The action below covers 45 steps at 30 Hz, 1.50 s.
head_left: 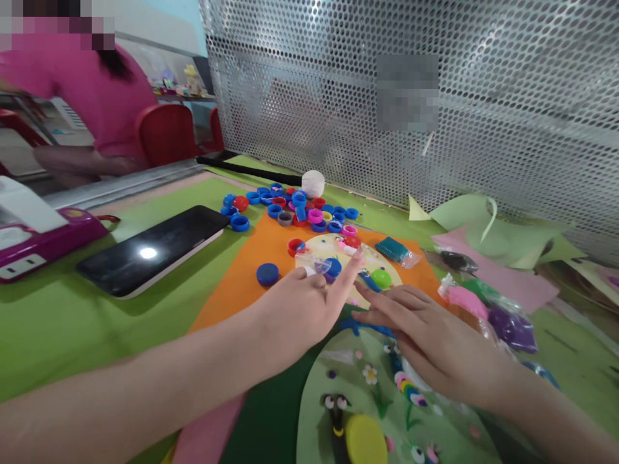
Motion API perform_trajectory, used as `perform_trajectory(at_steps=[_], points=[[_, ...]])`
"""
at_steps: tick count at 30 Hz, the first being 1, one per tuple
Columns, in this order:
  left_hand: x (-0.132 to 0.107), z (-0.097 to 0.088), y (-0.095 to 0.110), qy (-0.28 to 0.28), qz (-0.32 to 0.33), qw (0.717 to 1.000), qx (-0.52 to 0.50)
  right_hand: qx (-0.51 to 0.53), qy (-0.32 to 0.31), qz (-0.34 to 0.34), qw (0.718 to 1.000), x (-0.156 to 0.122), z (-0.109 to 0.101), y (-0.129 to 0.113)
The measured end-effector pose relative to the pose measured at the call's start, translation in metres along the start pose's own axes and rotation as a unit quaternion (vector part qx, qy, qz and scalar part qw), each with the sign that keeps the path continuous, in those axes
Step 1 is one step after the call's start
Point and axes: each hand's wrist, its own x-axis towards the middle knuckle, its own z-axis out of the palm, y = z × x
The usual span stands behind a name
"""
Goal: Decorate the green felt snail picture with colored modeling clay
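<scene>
My left hand (309, 303) reaches over an orange sheet (242, 277). Its forefinger is stretched toward a cream round disc (329, 245) with small clay shapes on it, and its other fingers are curled on a small clear plastic packet (313, 263). My right hand (420, 335) lies flat and open, fingers pointing left, on the near edge of the disc and over a light green board (367, 406) decorated with clay flowers and figures. A green clay ball (382, 278) sits just beyond my right fingertips. A dark blue cap (267, 274) and a red cap (294, 246) lie near my left hand.
Several blue, red and pink bottle caps (290, 207) are piled behind the disc, beside a white roll (313, 183). A phone (155, 248) and a pink device (43, 238) lie at the left. Bags of teal (394, 249), pink (464, 299) and purple clay (512, 328) lie right. A perforated metal panel (435, 96) stands behind, and a person in pink (87, 96) sits at the far left.
</scene>
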Motion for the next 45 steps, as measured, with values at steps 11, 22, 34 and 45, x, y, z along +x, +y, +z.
perform_trajectory(at_steps=[11, 22, 34, 45], points=[[-0.001, 0.0, 0.001, 0.0, 0.001, 1.0, 0.006, 0.048, 0.004, 0.012, 0.999, -0.002, -0.007, 0.0], [0.0, -0.003, 0.002, 0.007, 0.0, 1.0, 0.017, 0.051, -0.018, -0.015, 0.998, -0.001, -0.002, -0.001], [0.0, -0.004, 0.002, 0.001, -0.005, 1.0, 0.008, 0.011, -0.02, -0.011, 1.0, -0.003, -0.002, 0.0], [0.001, -0.005, 0.004, -0.012, -0.005, 1.0, 0.024, 0.054, -0.014, 0.0, 0.998, -0.001, -0.009, 0.001]])
